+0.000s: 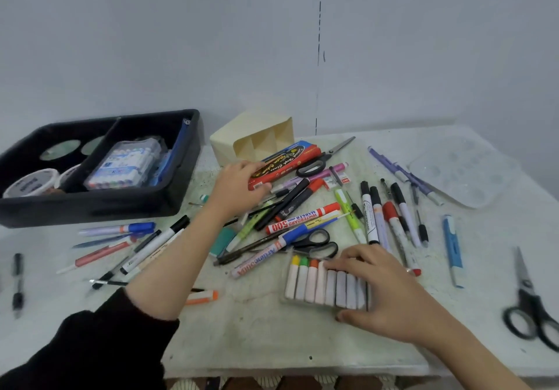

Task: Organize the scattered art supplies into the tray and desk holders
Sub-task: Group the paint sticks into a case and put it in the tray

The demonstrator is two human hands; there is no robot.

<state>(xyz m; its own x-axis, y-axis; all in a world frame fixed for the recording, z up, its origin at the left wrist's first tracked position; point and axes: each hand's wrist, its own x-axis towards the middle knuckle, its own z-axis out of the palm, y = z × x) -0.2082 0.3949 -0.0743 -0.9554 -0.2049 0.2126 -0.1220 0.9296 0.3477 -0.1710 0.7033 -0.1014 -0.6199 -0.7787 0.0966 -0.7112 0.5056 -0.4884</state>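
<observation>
Head view — downward, near table [242,329]

- Table [257,335]: pale, greenish-white top, stained and flecked with dark specks, its front edge worn.
- Wall [151,42]: plain, pale grey-blue, rising straight behind the table.
- Line [319,26]: thin, dark and broken, running down the wall to the table's back edge.
- Floor [290,385]: brown strip below the table's front edge, too little visible to tell more.
</observation>
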